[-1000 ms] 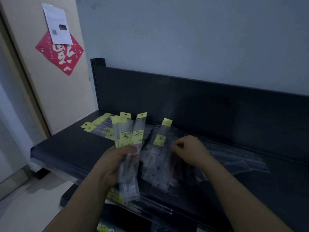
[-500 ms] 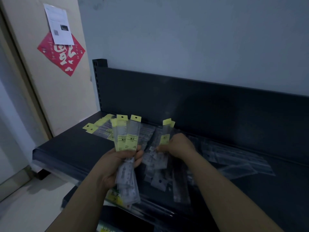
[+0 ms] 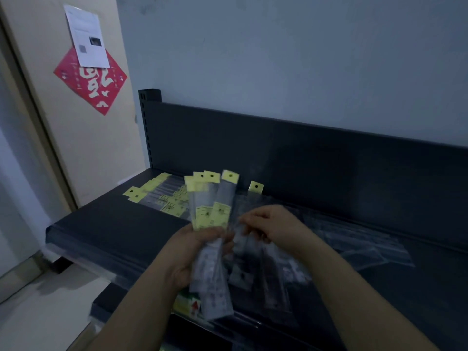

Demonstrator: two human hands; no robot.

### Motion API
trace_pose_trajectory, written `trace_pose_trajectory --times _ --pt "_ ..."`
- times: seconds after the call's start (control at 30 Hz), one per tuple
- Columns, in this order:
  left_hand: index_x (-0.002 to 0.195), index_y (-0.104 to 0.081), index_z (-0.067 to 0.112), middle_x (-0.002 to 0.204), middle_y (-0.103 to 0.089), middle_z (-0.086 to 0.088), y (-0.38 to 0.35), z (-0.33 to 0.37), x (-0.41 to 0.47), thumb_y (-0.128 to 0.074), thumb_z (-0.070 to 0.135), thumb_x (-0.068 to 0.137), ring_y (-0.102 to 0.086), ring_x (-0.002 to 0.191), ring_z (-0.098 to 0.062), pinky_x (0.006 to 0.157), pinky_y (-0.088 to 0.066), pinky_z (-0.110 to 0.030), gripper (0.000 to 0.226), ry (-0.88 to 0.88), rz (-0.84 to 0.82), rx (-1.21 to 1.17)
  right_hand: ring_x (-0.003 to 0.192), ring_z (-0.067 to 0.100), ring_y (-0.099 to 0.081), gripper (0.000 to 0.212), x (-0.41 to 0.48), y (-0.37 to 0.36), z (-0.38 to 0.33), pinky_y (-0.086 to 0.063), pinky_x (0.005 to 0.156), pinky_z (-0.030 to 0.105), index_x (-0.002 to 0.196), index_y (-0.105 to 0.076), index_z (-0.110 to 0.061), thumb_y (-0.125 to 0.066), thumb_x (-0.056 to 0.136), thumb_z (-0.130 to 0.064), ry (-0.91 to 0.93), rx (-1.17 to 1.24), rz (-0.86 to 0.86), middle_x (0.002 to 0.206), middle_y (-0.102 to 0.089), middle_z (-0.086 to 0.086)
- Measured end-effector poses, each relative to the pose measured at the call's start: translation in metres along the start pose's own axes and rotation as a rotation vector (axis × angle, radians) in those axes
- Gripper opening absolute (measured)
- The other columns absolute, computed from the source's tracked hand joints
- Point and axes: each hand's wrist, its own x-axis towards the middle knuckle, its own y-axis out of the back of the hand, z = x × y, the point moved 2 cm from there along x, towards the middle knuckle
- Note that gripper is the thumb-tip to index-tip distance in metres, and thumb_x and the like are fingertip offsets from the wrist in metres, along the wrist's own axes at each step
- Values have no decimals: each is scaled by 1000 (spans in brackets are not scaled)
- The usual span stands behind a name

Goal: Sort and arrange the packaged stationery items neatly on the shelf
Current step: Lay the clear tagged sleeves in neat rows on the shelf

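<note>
the gathering step is judged to be in hand: packets are being collected one by one into a single squared bundle. a fan (image 3: pixel 211 206) of packets is held upright over the front of the shelf (image 3: pixel 106 224) by the left hand (image 3: pixel 190 254), whose grip is curled round the lower half of the fan, the thumb laid across its front. one more packet (image 3: pixel 254 196) appears to be pinched about its middle by the right hand (image 3: pixel 274 226), whose grip is curled; it is held just beside the fan, its yellow tab uppermost. the next move is judged to call for this packet to be slid against the fan with tab and label turned the same way. the edges would then need to be tapped level before the bundle is laid down. the clear film looks slippery, so a firm pinch would likely be needed. by count, four yellow tabs are seen in the fan, so at least four packets are held there. one packet is in the right grip. a pile (image 3: pixel 157 196) lies flat at the back left of the shelf, with several tabs showing, their exact number not readable. loose packets (image 3: pixel 354 241) are strewn over the shelf to the right and under the hands; they overlap and are too transparent to be counted.
</note>
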Motion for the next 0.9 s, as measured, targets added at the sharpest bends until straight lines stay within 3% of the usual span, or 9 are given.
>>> trace_pose_trajectory --times 0.07,0.1,0.17,0.23,0.4,0.53,0.63,0.73,0.9 --pt "109 -58 -15 98 -70 -27 7 3 -2 -51 -7 90 -73 72 -27 59 -60 -33 21 9 24 -32 79 3 -55 21 1 14 15 -47 76 21 110 -69 -19 -60 92 -26 56 -335 119 93 -61 -10" --pt "111 -56 -15 102 -70 -27 11 5 -1 -47 -8 92 -74 75 -27 58 -60 -32 22 16 26 -49 96 8 -53 28 0 17 24 -45 90 28 116 -66 -26 -62 89 -35 40 -510 78 104 -56 -10" --pt "114 -53 -13 101 -71 -24 18 6 -2 -42 -7 94 -74 79 -27 59 -60 -34 23 33 22 -81 129 23 -36 48 -4 17 40 -31 110 41 131 -52 -38 -61 85 -49 -60 -723 -25 138 -42 -2" --pt "117 -51 -13 102 -71 -22 20 5 -3 -40 -7 94 -74 80 -27 61 -61 -35 26 56 15 -98 141 29 -18 57 -6 20 50 -21 116 42 140 -42 -38 -57 86 -54 -133 -763 10 155 -23 3" --pt "124 -49 -13 109 -69 -21 21 3 -3 -38 -5 95 -73 83 -26 60 -60 -33 32 79 26 -96 140 28 -19 55 -3 23 51 -21 115 35 137 -48 -29 -59 87 -50 -90 -708 172 155 -24 4" --pt "122 -52 -12 115 -66 -21 24 5 -2 -38 -5 95 -68 98 -28 70 -60 -39 31 71 62 -41 139 27 -21 48 0 13 43 -23 112 37 133 -53 -28 -56 89 -48 -36 -735 59 153 -30 2" --pt "120 -52 -12 118 -64 -23 26 7 0 -39 -7 93 -63 108 -33 80 -55 -43 31 40 92 31 142 23 -18 45 5 7 33 -18 114 35 138 -48 -30 -50 95 -42 72 -755 106 156 -26 -2" --pt "115 -57 -12 116 -65 -25 28 9 0 -43 -8 90 -61 112 -37 84 -55 -41 29 14 135 142 145 15 -12 44 8 -8 24 -9 117 32 144 -39 -31 -40 100 -33 180 -722 -70 157 -23 -6" --pt "109 -61 -9 114 -67 -23 29 12 0 -44 -6 92 -62 110 -35 92 -50 -42 24 3 146 186 141 15 -26 40 4 -4 28 -15 117 38 142 -41 -30 -33 103 -28 93 -838 -86 153 -31 -7"
